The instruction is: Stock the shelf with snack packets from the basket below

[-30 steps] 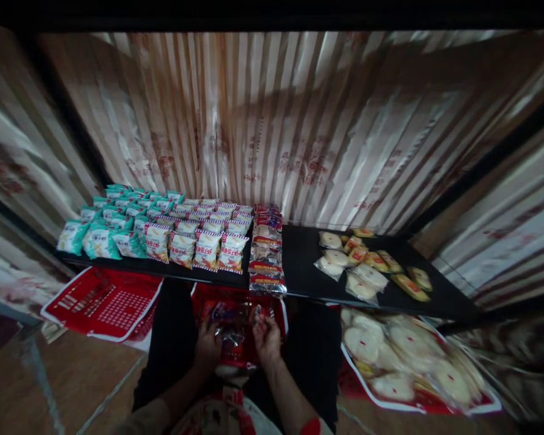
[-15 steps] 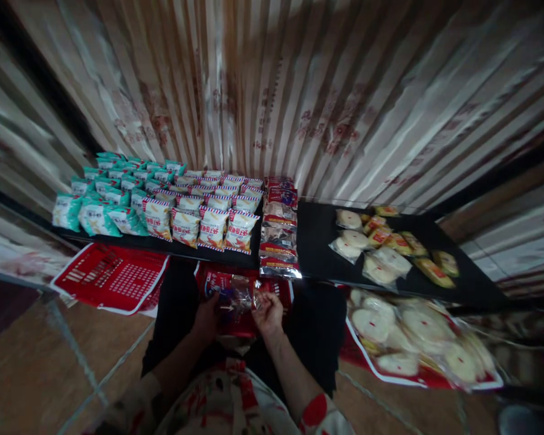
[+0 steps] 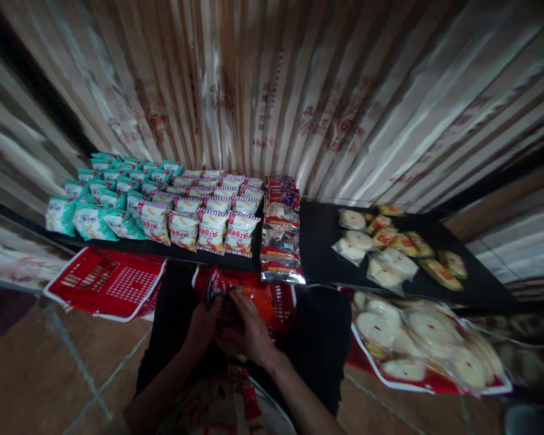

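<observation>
A: What is the left hand (image 3: pixel 203 323) gripping?

B: It is clasping the lower part of a red packet (image 3: pixel 216 284), fingers bearing on the wrapper.

A: And the right hand (image 3: pixel 255 331)?

B: It is reaching across to the packet's right side, fingers bent. Whether it is gripping or merely touching, I cannot tell; that area is too dark.

A: State the packet's position.

B: It is tilting upward over the left part of the middle basket (image 3: pixel 291 297), which is resting between the person's legs (image 3: pixel 321 326). An orange item (image 3: pixel 259 299) is lying in that basket, right of the packet.

A: What is occupying the board (image 3: pixel 318 257)?

B: Red packs (image 3: pixel 280 249) are overlapping in a column just beyond the basket, the nearest one's silver end overhanging the front edge. To their left, white bags (image 3: pixel 212 231) are standing in rows; teal bags (image 3: pixel 92 221) are filling the left end. To the right, well apart, wrapped discs (image 3: pixel 388 266) and yellow packs (image 3: pixel 439 273) are lying loosely.

A: And lower down?

B: The left basket (image 3: pixel 105 284) is showing its slotted interior. The right basket (image 3: pixel 390 382) is holding many more wrapped discs.

A: The backdrop?

B: A striped curtain (image 3: pixel 236 90) is hanging behind the board.
</observation>
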The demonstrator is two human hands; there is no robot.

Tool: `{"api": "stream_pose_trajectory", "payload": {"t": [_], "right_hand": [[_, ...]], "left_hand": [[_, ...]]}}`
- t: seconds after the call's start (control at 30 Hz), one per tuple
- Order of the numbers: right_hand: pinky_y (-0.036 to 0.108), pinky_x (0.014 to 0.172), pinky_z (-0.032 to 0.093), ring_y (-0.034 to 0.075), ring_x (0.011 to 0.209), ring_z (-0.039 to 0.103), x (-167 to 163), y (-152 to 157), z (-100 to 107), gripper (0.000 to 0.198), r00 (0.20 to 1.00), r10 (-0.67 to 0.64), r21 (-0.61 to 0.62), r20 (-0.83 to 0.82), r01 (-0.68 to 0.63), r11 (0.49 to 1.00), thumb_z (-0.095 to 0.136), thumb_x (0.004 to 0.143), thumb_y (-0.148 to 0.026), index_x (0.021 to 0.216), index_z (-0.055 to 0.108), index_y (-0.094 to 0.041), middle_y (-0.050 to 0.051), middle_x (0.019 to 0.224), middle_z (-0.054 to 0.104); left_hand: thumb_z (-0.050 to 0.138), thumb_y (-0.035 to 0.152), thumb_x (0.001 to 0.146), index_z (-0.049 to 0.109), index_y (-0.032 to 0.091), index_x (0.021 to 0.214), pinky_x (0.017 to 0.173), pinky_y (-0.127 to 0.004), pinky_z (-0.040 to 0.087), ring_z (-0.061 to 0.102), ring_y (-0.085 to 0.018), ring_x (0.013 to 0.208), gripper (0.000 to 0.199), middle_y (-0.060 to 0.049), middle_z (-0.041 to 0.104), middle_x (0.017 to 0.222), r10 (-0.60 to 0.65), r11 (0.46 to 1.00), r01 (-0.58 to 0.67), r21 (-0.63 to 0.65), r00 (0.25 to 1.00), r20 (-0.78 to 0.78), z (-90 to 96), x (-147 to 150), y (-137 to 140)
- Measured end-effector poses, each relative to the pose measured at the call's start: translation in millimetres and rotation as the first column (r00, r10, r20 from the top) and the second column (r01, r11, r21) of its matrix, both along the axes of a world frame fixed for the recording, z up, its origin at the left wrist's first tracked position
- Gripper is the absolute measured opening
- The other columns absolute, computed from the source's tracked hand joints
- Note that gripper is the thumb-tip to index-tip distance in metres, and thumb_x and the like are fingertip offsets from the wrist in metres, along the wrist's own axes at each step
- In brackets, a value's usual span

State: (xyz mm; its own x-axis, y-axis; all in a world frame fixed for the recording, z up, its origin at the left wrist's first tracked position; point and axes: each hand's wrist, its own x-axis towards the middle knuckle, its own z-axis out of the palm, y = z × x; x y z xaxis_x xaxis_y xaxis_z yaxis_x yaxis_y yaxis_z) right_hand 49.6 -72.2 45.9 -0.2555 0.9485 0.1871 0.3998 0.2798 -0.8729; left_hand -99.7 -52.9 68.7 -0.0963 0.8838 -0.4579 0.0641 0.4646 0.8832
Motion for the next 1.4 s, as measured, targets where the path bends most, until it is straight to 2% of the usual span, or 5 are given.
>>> {"api": "stream_pose_trajectory", "payload": {"t": [0.27,0.43,0.67,0.97,1.4], "right_hand": [[0.034,0.079,0.052,0.024,0.091,0.065,6.8,-9.5,31.9,0.039,0.953,-0.160,-0.205,-0.255,0.108,0.973,0.045,0.089,-0.041,0.118,0.060,-0.021,0.010,0.104,0.068],[0.030,0.069,0.050,0.022,0.077,0.063,29.9,-14.1,77.7,0.044,0.900,-0.239,-0.313,-0.363,0.124,0.942,0.048,0.085,-0.055,0.103,0.066,-0.020,0.007,0.085,0.069],[0.033,0.071,0.050,0.024,0.083,0.064,63.4,-1.5,109.0,0.046,0.692,-0.442,-0.509,-0.571,0.124,0.852,0.060,0.075,-0.059,0.101,0.063,-0.020,0.006,0.095,0.070],[0.030,0.062,0.051,0.022,0.074,0.067,94.7,29.2,136.5,0.047,0.477,-0.588,-0.560,-0.653,0.218,0.799,0.075,0.065,-0.050,0.101,0.059,-0.024,0.003,0.086,0.072],[0.034,0.072,0.052,0.022,0.078,0.066,123.9,120.5,125.9,0.051,0.575,-0.568,-0.358,-0.589,0.445,0.821,0.070,0.066,-0.052,0.106,0.059,-0.023,0.003,0.090,0.072]], "left_hand": [[0.061,0.049,0.071,0.058,0.019,0.117,0.089,-0.034,0.051,0.059,-0.026,0.108,0.055,-0.009,0.058,0.125,-0.331,0.925,0.315,0.212,0.943,0.042,59.3,5.0,-9.4],[0.057,0.056,0.076,0.065,0.021,0.096,0.085,-0.034,0.053,0.060,-0.026,0.104,0.042,-0.009,0.064,0.112,-0.112,0.896,0.148,0.418,0.988,-0.109,77.4,10.0,-0.8],[0.064,0.057,0.072,0.066,0.019,0.096,0.079,-0.031,0.051,0.065,-0.023,0.086,0.045,-0.006,0.070,0.093,-0.361,0.917,0.302,0.261,0.906,0.221,80.7,53.3,-3.4],[0.060,0.050,0.076,0.063,0.015,0.096,0.077,-0.029,0.048,0.061,-0.023,0.089,0.040,-0.006,0.068,0.094,-0.451,0.871,0.415,0.264,0.887,0.094,110.9,91.9,18.7],[0.066,0.018,0.066,0.036,0.015,0.135,0.093,-0.034,0.046,0.059,-0.026,0.110,0.075,-0.015,0.061,0.121,-0.269,0.945,0.156,0.287,0.870,0.412,110.4,131.1,73.7]]}}
